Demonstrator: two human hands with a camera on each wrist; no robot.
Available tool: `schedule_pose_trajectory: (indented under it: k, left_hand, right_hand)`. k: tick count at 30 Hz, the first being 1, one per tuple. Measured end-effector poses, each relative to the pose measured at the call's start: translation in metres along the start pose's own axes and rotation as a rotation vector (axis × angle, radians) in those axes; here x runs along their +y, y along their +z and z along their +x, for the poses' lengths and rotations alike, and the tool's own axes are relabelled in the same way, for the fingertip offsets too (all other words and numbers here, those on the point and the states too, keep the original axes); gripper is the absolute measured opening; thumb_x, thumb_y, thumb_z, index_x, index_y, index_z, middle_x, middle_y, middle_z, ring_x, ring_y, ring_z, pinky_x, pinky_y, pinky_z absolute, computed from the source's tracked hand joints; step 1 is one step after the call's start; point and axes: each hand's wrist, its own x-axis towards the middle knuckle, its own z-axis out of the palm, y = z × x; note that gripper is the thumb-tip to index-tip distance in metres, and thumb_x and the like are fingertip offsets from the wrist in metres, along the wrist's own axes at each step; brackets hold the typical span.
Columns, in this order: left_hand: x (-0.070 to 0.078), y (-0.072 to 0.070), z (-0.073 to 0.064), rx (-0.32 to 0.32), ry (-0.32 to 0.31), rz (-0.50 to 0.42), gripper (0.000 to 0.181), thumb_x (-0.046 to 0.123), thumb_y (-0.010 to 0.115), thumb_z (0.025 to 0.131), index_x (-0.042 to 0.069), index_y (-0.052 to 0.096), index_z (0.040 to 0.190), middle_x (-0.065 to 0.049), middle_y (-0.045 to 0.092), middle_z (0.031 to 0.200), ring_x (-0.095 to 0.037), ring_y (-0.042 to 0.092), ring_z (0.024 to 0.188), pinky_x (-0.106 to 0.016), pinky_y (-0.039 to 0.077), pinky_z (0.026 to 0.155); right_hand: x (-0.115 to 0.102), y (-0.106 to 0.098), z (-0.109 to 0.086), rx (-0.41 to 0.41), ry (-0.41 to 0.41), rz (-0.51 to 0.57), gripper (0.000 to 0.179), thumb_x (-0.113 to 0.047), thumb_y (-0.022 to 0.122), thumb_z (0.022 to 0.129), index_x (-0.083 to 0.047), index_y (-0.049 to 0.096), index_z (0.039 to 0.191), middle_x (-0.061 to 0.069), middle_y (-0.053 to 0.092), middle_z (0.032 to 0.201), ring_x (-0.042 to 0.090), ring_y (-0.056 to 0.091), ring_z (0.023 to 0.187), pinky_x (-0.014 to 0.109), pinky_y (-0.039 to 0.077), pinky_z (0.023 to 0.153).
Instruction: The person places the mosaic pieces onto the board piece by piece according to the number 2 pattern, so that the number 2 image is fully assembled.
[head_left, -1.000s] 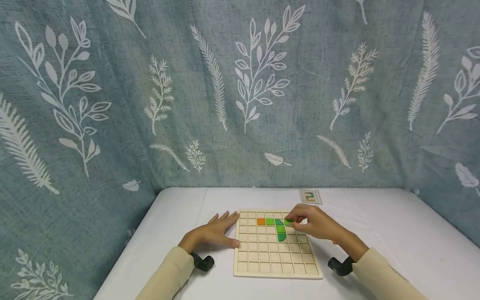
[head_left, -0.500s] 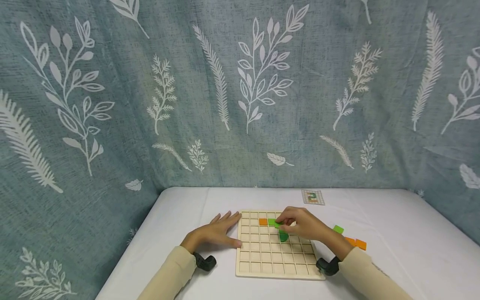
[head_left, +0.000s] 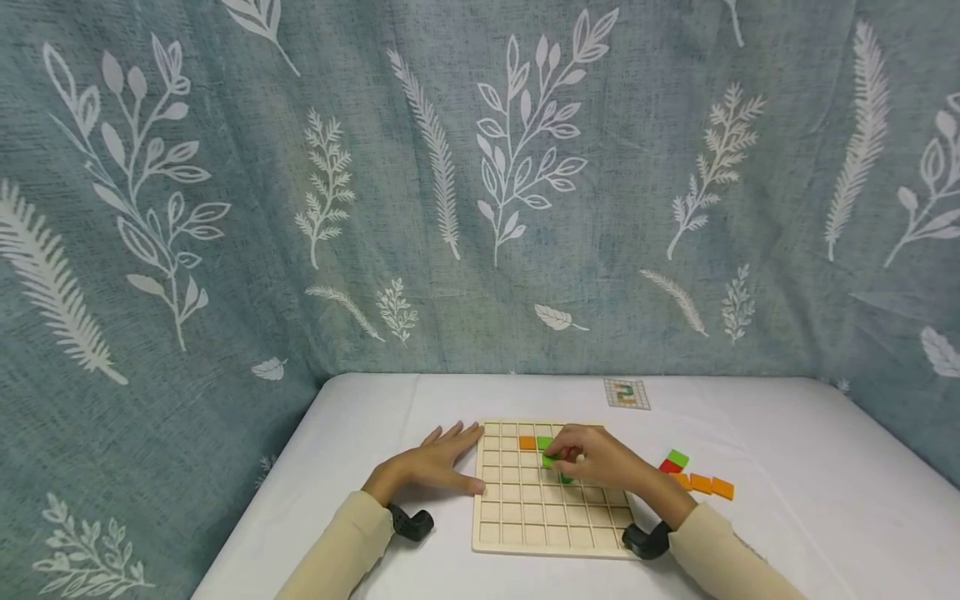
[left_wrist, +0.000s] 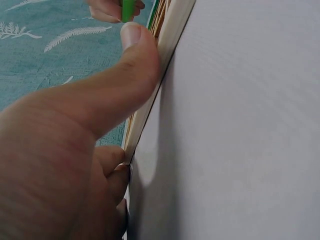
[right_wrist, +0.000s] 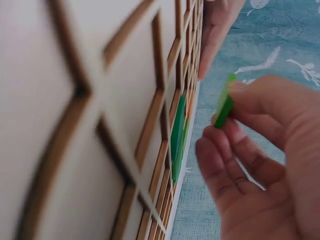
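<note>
A light green square tile [head_left: 549,461] is pinched between the thumb and fingers of my right hand [head_left: 596,457]. In the right wrist view this tile [right_wrist: 224,105] is held tilted, apart from the wooden grid board [head_left: 555,533]. On the board lie an orange square tile [head_left: 527,442], a light green tile [head_left: 545,442] beside it, and a dark green rounded tile [head_left: 566,478], partly hidden by my right hand. My left hand [head_left: 431,467] touches the board's left edge with spread fingers; its thumb [left_wrist: 137,55] lies along the rim.
Right of the board, near my right forearm, lie loose tiles: a green one [head_left: 678,458], a red one [head_left: 670,467] and several orange ones [head_left: 701,483]. A small pattern card [head_left: 627,395] lies behind the board on the white-covered table [head_left: 795,450]. A leaf-print curtain hangs behind.
My right hand has moved left and slightly nearer over the board with the light green tile. Loose tiles beside my forearm have come into view. The left hand stays put.
</note>
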Motion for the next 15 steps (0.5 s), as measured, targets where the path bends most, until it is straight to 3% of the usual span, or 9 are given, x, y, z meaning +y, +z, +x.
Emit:
schedule_pose_trajectory:
  k: [6,15]
  left_hand:
    - [-0.0018,0.0025,0.0022,-0.004,-0.008,0.018,0.108,0.069,0.068,0.081,0.019,0.016,0.162,0.001,0.013,0.169,-0.025,0.003,0.158,-0.052,-0.002,0.127]
    - [-0.0036,0.0017,0.0028,0.003,-0.015,0.024,0.109,0.07,0.068,0.081,0.019,0.016,0.162,0.002,0.014,0.169,-0.024,0.004,0.158,-0.051,-0.002,0.127]
  right_hand:
    - [0.0017,0.0046,-0.0026,-0.03,0.025,-0.035,0.014,-0.016,0.07,0.094,-0.015,0.074,0.107,-0.003,0.068,0.103,0.0,0.057,0.083,0.021,0.054,0.069]
    - [0.0028,0.0087,-0.0009,-0.008,-0.04,-0.058,0.013,-0.014,0.072,0.092,-0.014,0.074,0.105,-0.001,0.068,0.099,0.002,0.056,0.081,0.02,0.053,0.067]
